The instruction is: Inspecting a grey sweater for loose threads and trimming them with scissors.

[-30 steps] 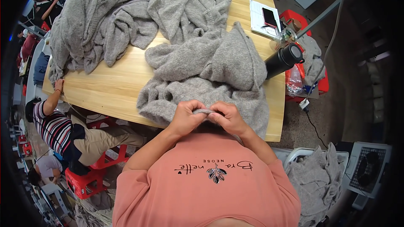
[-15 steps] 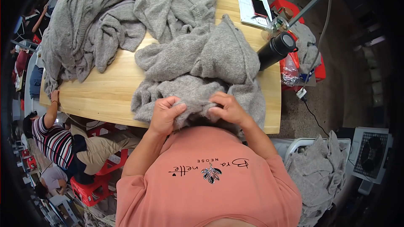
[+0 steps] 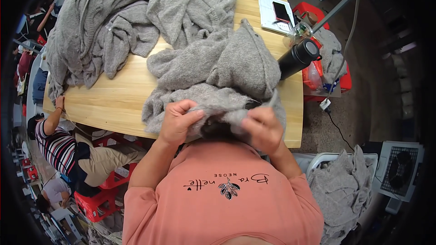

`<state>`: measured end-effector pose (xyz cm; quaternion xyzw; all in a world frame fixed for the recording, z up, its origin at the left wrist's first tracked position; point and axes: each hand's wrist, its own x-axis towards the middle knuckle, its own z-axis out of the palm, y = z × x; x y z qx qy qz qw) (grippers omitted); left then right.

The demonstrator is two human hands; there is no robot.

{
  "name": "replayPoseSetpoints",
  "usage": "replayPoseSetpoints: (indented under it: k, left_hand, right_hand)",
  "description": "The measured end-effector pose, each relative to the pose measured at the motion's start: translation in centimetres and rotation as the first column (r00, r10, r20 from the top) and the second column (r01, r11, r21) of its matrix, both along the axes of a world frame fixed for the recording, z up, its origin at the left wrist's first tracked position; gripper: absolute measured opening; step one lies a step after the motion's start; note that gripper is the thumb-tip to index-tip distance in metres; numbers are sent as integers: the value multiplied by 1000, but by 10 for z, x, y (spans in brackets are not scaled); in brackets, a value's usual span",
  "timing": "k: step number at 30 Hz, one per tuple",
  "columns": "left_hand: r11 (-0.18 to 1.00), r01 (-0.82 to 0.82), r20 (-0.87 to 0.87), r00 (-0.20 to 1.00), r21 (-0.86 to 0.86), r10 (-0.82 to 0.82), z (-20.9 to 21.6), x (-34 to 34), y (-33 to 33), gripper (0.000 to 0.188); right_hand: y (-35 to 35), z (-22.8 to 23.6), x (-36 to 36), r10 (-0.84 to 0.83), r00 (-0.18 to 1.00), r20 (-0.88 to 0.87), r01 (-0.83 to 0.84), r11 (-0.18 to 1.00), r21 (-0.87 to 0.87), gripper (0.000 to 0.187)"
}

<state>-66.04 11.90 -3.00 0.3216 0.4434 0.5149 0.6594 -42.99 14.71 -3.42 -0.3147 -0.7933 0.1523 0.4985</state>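
A fuzzy grey knit garment [image 3: 247, 61] lies bunched at the table's near edge, right in front of me. Its near edge is raised and stretched between my hands. My left hand [image 3: 178, 122] is closed, pinching that edge between thumb and fingers. To the right, my right hand [image 3: 263, 127] has its fingers curled at the same edge; motion blurs it somewhat, and its fingertips partly hide the cloth. Beneath the lifted edge a dark gap shows between the garment and my body.
More grey knitwear [image 3: 97, 31] is heaped across the wooden table [image 3: 109, 104]. A black bottle [image 3: 297, 59], a phone [image 3: 281, 12] on papers and a clear jar [image 3: 299, 31] stand to the right. A bin of knitwear [image 3: 340, 190] sits lower right; a striped-shirted person [image 3: 56, 149] sits left.
My right hand has moved right and slightly toward me, turning as it goes. The knit edge between my hands is drawn wider. My left hand stays almost in place.
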Motion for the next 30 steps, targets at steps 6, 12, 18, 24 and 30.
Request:
replayPoseSetpoints:
  k: [6,12,18,24,30]
  left_hand:
    - [973,210,-173,959,-99,-225,20,25,4,5]
    - [964,251,-64,964,-89,-257,10,21,1,10]
    - [974,226,-186,956,-27,-227,6,17,-4,10]
    - [988,91,-476,879,128,-19,-1,23,-12,9]
    - [953,103,-571,817,284,82,-5,25,-13,12]
  right_hand:
    - [0,1,-30,316,949,-15,-306,928,211,17]
    - [-5,0,-33,201,978,58,-209,957,201,14]
    - [-9,-7,-40,158,985,63,-159,987,10,20]
    - [-2,-11,-41,307,946,-104,-325,894,-309,26]
    - [-7,-14,-39,264,959,-106,-280,810,-515,28]
